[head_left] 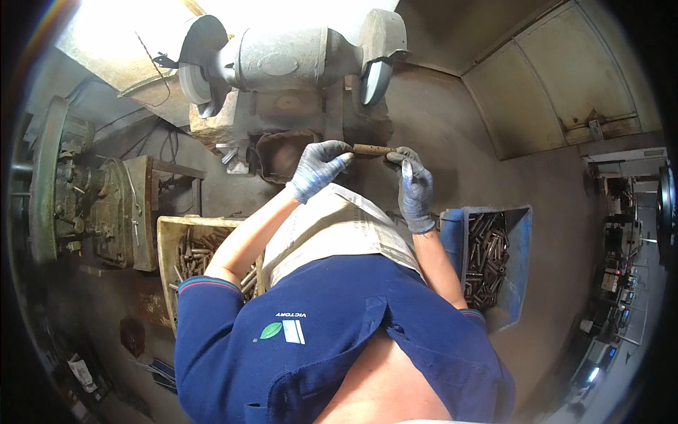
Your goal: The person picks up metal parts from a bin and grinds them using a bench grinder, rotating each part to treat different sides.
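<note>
A short brown metal tube (pixel 372 149) is held level between my two gloved hands, just below a bench grinder (pixel 282 60). My left hand (pixel 319 168), in a grey knit glove, grips the tube's left end. My right hand (pixel 412 185), gloved the same way, grips its right end. The grinder has a wheel on the left (pixel 192 79) and a wheel on the right (pixel 376 79); the tube is apart from both wheels. A pale sheet like an apron (pixel 339 230) lies over my lap.
A yellowish crate (pixel 169 240) with several brown tubes stands at my left. A blue bin (pixel 519 247) with several tubes stands at my right. An old green machine (pixel 70 198) is at far left. A metal cabinet (pixel 565 78) is at upper right.
</note>
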The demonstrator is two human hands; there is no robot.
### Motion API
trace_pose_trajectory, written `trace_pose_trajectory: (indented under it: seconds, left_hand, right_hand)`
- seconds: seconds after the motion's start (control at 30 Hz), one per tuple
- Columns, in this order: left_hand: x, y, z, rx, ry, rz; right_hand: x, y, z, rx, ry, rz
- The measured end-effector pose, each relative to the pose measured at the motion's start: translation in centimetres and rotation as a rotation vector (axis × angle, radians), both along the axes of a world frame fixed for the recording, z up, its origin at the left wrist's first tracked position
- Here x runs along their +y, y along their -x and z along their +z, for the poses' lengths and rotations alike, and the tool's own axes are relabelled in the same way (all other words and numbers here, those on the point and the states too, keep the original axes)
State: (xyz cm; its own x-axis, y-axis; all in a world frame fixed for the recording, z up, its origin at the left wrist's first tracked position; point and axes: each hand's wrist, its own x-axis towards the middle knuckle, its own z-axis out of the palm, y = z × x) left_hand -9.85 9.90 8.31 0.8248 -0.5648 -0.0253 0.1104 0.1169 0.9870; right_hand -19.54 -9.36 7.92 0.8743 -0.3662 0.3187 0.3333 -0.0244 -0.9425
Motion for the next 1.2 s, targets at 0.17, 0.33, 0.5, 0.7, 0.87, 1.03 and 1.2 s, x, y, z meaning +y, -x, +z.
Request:
trace_pose_trajectory:
  seconds: [0.17, 0.33, 0.5, 0.7, 0.87, 1.03, 1.2]
  left_hand:
    - [-1.6, 0.5, -0.4, -0.140, -0.019, 0.122]
    - [-2.9, -0.8, -1.4, -0.007, -0.038, 0.121]
    - [-4.5, -2.3, -2.4, 0.166, 0.040, 0.188]
    - [-5.8, -4.7, -2.8, 0.149, -0.004, 0.270]
    - [-8.0, -6.2, -4.5, 0.131, -0.075, 0.358]
    - [-10.4, -7.2, -6.2, 0.303, 0.080, 0.365]
    - [-11.4, -8.0, -6.5, 0.338, 0.023, 0.358]
  right_hand:
    - [0.0, 0.5, -0.1, 0.008, -0.065, -0.006]
    - [-1.1, -0.7, -0.8, 0.034, -0.095, 0.019]
    - [-2.1, -3.0, -1.1, 0.055, -0.159, 0.012]
    - [-3.5, -5.5, -2.3, 0.123, 0.027, 0.012]
    - [-4.6, -7.7, -4.1, 0.170, 0.065, -0.038]
    - [-7.1, -9.3, -6.4, 0.125, 0.177, -0.028]
    - [-8.0, -9.9, -6.6, 0.260, 0.144, -0.028]
